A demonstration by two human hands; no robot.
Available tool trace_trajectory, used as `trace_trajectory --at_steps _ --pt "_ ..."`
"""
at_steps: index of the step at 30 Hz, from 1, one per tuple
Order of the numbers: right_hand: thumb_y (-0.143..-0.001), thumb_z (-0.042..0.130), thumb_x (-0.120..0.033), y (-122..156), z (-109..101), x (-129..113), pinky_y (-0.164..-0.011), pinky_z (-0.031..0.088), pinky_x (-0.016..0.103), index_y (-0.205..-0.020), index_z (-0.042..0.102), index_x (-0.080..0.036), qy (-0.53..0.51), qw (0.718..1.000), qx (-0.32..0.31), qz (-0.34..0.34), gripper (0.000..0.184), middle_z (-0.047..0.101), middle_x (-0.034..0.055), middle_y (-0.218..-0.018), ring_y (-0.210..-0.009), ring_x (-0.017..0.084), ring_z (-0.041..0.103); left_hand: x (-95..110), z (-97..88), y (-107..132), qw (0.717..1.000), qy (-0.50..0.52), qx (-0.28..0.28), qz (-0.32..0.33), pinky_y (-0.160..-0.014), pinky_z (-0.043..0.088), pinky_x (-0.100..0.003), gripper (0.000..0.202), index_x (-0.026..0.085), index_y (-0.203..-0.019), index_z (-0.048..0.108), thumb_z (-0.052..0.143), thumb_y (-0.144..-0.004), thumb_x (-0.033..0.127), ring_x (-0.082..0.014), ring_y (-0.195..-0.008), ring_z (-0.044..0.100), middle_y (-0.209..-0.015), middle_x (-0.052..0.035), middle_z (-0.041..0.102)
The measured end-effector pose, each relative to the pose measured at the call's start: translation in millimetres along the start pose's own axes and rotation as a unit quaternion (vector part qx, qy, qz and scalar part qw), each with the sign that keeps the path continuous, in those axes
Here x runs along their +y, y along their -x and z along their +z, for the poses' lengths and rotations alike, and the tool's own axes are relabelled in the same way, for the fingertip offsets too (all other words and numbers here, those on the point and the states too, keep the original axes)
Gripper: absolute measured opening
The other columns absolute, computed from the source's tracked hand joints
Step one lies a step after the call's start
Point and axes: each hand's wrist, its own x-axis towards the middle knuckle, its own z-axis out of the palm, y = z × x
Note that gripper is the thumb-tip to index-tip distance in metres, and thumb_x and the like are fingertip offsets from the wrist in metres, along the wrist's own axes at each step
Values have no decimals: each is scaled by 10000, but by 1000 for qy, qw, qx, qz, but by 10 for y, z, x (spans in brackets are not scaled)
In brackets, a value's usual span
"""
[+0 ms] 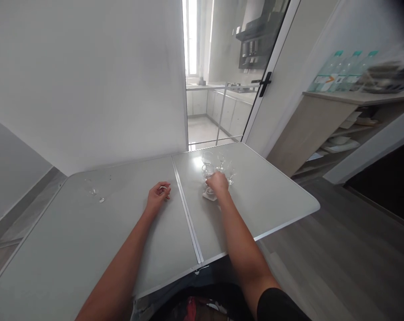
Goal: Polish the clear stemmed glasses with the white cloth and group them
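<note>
My right hand [218, 181] is closed, fingertips pointing down and left, beside a group of clear stemmed glasses. What its fingers grip is hidden. One clear glass [207, 169] stands right behind its fingers, and another glass [231, 177] is just to its right. Below the hand lies a small white crumpled piece [209, 195], cloth or paper. Left of the table's metal seam, my left hand [157, 196] rests with loosely curled fingers; thumb and fingers are apart, and I make out nothing held.
A pale table [271, 196] with a metal seam [186, 209] spans the front. At its left lies a clear glass [93, 191] near a small white disc [102, 200]. A wall and a glass door [235, 58] stand behind; a shelf [332, 107] with water bottles [347, 71] is at right.
</note>
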Motion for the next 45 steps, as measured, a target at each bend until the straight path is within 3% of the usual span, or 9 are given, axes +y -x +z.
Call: trace_trajectory --at_steps 10,22,29,34,36,39,42,45 --pt "-679 722 -136 -93 14 117 -673 535 279 -981 733 -166 -31 998 12 46 303 740 144 -998 -892 258 719 4 -5 6 999 -28 -8 -19 -534 449 -242 378 193 -966 678 724 -801 530 -110 -544 528 -657 20 552" --pt "-726 747 -208 -26 -45 127 -708 526 262 -1014 735 -155 -27 998 5 56 292 744 161 -970 -910 251 719 -30 -26 9 999 -43 -12 -18 -500 427 -223 355 189 -918 674 735 -792 515 -106 -529 528 -665 16 551" --pt "-772 664 -186 339 -78 147 -718 530 317 -983 738 -140 24 999 -13 45 228 740 184 -921 -937 309 725 -53 -7 1 999 -41 4 2 -496 428 -237 353 191 -846 661 726 -787 533 -113 -514 523 -648 13 549" --pt "-853 583 -285 748 47 57 -696 499 308 -856 749 -151 76 995 -51 -41 214 740 192 -894 -891 296 726 -15 14 40 996 -58 63 25 -518 432 -265 359 192 -850 654 629 -859 550 -132 -544 512 -657 3 538" --pt "-877 563 -332 866 64 -58 -666 479 290 -733 734 -161 75 988 -92 -98 281 735 162 -797 -800 262 721 31 -49 60 979 -116 142 83 -597 458 -291 329 201 -851 649 575 -906 517 -153 -621 531 -720 -18 560" --pt "-895 553 -356 1064 -75 -310 -624 449 262 -598 688 -171 28 970 -142 -193 375 696 103 -636 -647 195 679 108 -255 80 904 -240 304 179 -819 475 -360 273 196 -915 652 523 -954 433 -209 -825 563 -848 -73 569" --pt "-896 545 -380 1427 -477 -581 -554 425 254 -561 659 -186 -77 946 -175 -261 404 630 36 -529 -509 144 602 161 -546 92 822 -326 412 221 -1009 400 -449 244 166 -997 636 564 -936 391 -277 -1056 526 -1000 -139 528" --pt "-867 565 -481 1935 -980 -733 -429 354 261 -545 624 -234 -201 902 -243 -294 410 508 -19 -450 -383 105 456 170 -842 117 772 -353 493 192 -1086 315 -518 318 142 -1091 563 596 -923 410 -317 -1165 471 -1086 -166 494"
